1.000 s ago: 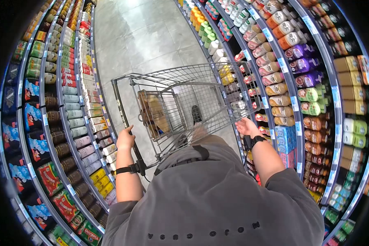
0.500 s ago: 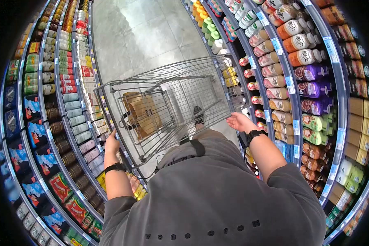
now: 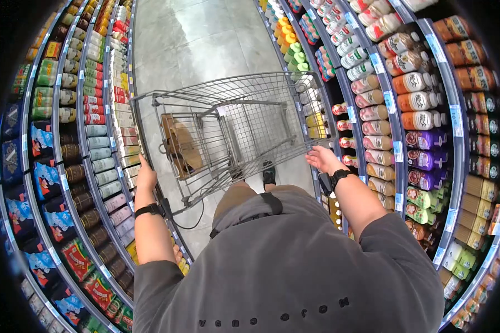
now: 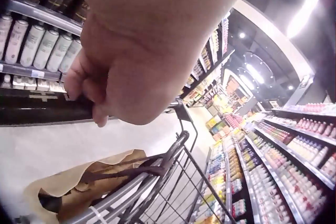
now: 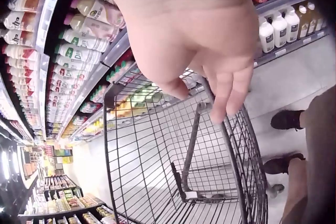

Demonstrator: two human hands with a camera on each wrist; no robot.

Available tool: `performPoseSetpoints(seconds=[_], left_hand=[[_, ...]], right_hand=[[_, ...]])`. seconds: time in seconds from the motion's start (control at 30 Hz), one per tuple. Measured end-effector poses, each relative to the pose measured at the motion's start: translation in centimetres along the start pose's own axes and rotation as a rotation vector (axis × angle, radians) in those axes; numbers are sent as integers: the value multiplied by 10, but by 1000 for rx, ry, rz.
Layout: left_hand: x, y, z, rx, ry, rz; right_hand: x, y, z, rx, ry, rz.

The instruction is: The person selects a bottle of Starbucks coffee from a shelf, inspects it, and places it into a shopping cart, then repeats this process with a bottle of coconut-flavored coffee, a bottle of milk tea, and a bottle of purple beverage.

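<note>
A grey wire shopping cart stands crosswise in front of the person. The left hand is at the cart's left end; in the left wrist view its fingers curl round the dark handle bar. A brown paper bag with dark handles sits at the handle end of the cart. At the cart's near right corner is the right hand, fingers loosely extended. In the right wrist view, these fingertips overlap the side rim of the wire basket, and nothing is held in them.
Shelves of cans and cartons line the left side. On the right, shelves hold bottles, including purple-labelled bottles and white bottles. Grey tiled floor runs between them. The person's shoes are close beside the cart.
The shelves on the right have slid toward the person in view. The cart's handle end and the left hand have shifted left. The right hand has stayed by the cart's near right corner.
</note>
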State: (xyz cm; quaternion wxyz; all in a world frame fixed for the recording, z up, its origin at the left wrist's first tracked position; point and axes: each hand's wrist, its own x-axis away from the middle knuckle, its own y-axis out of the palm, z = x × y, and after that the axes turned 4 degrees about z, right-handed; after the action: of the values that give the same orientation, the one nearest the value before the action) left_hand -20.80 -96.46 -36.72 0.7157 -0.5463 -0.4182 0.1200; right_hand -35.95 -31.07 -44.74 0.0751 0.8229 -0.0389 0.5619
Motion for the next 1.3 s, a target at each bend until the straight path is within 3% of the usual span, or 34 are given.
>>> performPoseSetpoints(seconds=[0.07,0.13,0.53,0.67,0.87,1.07,1.13,1.2,1.3], left_hand=[[-3,-21,27,-16,-36,-31],[-48,1,7,73,39,49],[-141,-37,61,103,106,73],[-176,-44,75,104,111,102],[-225,-60,97,145,131,97],[-275,-78,116,296,70,-26],[-280,-88,128,341,139,29],[-288,-97,136,287,-33,-54],[-304,-92,131,295,41,27]], right_hand=[[-9,8,-8,20,-56,-4],[-10,25,-17,20,-85,-7],[-16,108,-81,-63,-132,-59],[-26,121,-115,-57,-48,-91],[-40,129,-170,163,-43,-108],[-59,126,-222,380,-74,-174],[-64,129,-242,503,-83,-196],[-70,132,-258,530,-72,-216],[-83,138,-277,589,-95,-233]])
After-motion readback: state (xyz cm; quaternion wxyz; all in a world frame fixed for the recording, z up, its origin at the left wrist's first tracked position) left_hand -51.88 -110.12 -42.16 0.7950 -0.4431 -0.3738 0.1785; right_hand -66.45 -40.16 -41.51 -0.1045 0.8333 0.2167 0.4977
